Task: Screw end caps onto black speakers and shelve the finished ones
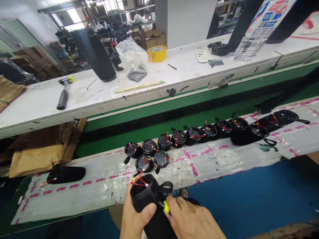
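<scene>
A black cylinder (159, 220) is gripped by the left hand (133, 214); a small yellow item (166, 207) is pinched by the right hand (193, 215).
At left, a hammer (63, 94) is laid on the white shelf (87, 103), and a black case (66, 175) is seen lying on the plastic-covered bench (99, 199) below. The cylinder is held tilted at the bench's near edge, closed in by left thumb and fingers, with red wires (141, 181) showing at its mouth. A strap loop (167, 189) is attached at its rim; just below, the yellow item is held between right thumb and fingers. Beyond, similar cylinders (178, 137) are lined up rightward.
</scene>
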{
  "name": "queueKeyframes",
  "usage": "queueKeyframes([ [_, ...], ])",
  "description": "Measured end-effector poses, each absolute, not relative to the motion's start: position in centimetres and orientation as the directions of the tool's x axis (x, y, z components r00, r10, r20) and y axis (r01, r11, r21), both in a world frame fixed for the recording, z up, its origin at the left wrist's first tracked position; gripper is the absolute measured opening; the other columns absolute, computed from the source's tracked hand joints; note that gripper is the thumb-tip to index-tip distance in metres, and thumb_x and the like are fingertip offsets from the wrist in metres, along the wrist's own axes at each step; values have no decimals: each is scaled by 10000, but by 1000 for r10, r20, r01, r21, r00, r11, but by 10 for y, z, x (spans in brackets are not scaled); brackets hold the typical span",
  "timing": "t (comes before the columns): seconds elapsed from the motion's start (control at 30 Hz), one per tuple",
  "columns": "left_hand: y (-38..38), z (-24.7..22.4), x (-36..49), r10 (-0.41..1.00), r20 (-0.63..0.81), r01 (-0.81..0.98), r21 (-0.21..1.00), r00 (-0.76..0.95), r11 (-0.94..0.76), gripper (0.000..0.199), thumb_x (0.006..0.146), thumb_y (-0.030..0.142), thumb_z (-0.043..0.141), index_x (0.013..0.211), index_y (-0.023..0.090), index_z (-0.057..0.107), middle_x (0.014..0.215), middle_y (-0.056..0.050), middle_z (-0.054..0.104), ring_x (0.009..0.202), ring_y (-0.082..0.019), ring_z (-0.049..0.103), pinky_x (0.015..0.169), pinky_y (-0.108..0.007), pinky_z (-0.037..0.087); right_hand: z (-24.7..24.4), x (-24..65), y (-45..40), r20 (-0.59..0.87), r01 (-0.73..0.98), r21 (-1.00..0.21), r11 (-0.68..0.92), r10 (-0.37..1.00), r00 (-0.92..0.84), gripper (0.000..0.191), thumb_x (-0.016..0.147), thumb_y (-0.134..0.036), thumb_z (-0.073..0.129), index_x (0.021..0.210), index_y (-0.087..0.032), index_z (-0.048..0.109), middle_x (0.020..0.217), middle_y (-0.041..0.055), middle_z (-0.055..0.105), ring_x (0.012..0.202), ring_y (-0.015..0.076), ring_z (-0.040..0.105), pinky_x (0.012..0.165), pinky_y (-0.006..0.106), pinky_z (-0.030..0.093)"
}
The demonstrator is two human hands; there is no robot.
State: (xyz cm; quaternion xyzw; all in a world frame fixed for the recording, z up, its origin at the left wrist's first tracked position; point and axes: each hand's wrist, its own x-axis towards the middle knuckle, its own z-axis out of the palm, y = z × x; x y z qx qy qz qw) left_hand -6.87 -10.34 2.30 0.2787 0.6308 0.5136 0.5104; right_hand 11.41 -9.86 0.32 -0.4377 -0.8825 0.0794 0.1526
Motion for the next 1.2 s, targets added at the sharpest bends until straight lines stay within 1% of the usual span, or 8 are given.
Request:
queueKeyframes([
  [0.23, -102, 20, -74, 874, -343, -121, 939, -345, 321, 894, 536, 561, 949, 1294, 209, 632, 1132, -109, 794, 1067, -365, 724, 891, -362, 555, 0, 104, -103, 171, 782, -243, 573, 819, -547, 259, 933, -163, 605, 1161, -214, 492, 792, -18, 681, 568, 185, 701, 422, 319, 396],
  [0.47, -101, 21, -79, 893, -326, -56, 944, -309, 325, 856, 592, 558, 914, 1305, 199, 605, 1132, -112, 790, 1075, -362, 720, 922, -370, 536, 8, 104, -96, 181, 768, -228, 599, 801, -571, 271, 907, -144, 631, 1134, -206, 496, 776, -25, 664, 549, 179, 684, 431, 330, 395],
  [0.7, -101, 21, -79, 885, -310, -40, 948, -346, 316, 856, 563, 567, 937, 1280, 194, 654, 1148, -102, 780, 1073, -342, 706, 919, -339, 535, 3, 100, -93, 199, 760, -211, 615, 788, -582, 331, 859, -119, 615, 1154, -187, 482, 776, -12, 664, 529, 196, 672, 406, 337, 370],
  [0.77, -102, 18, -79, 885, -327, -96, 945, -332, 313, 849, 590, 540, 937, 1313, 202, 648, 1176, -97, 779, 1103, -345, 707, 953, -350, 538, 4, 98, -92, 201, 755, -240, 611, 792, -577, 242, 914, -155, 595, 1117, -210, 476, 762, -22, 658, 528, 199, 668, 415, 347, 374],
  [0.87, -100, 13, -80, 847, -448, -336, 875, -286, 349, 874, 638, 487, 930, 1401, 223, 594, 1206, -105, 786, 1197, -390, 699, 998, -414, 561, 11, 102, -88, 249, 717, -305, 626, 780, -575, 130, 1004, -191, 513, 1125, -222, 477, 795, -25, 668, 606, 193, 696, 484, 341, 435],
  [0.97, -97, 10, -86, 809, -563, -531, 743, -169, 407, 870, 648, 454, 926, 1419, 222, 596, 1238, -122, 785, 1231, -413, 688, 991, -444, 587, 18, 112, -81, 330, 715, -312, 626, 777, -536, 271, 992, -109, 402, 1239, -186, 484, 861, -2, 691, 691, 185, 713, 552, 321, 480],
  [1.07, -94, 9, -93, 826, -558, -554, 711, -72, 433, 857, 647, 419, 925, 1421, 223, 614, 1307, -120, 765, 1259, -408, 673, 1039, -437, 566, 22, 121, -74, 345, 713, -280, 642, 761, -550, 364, 899, -61, 400, 1230, -173, 500, 868, 18, 689, 675, 207, 694, 543, 347, 463],
  [1.2, -93, 10, -95, 832, -555, -542, 701, -8, 463, 912, 685, 422, 906, 1505, 251, 546, 1353, -116, 746, 1282, -400, 663, 1086, -449, 535, 20, 124, -69, 302, 678, -278, 681, 732, -611, 329, 839, -83, 502, 1144, -209, 505, 826, 2, 643, 652, 225, 650, 541, 365, 420],
])
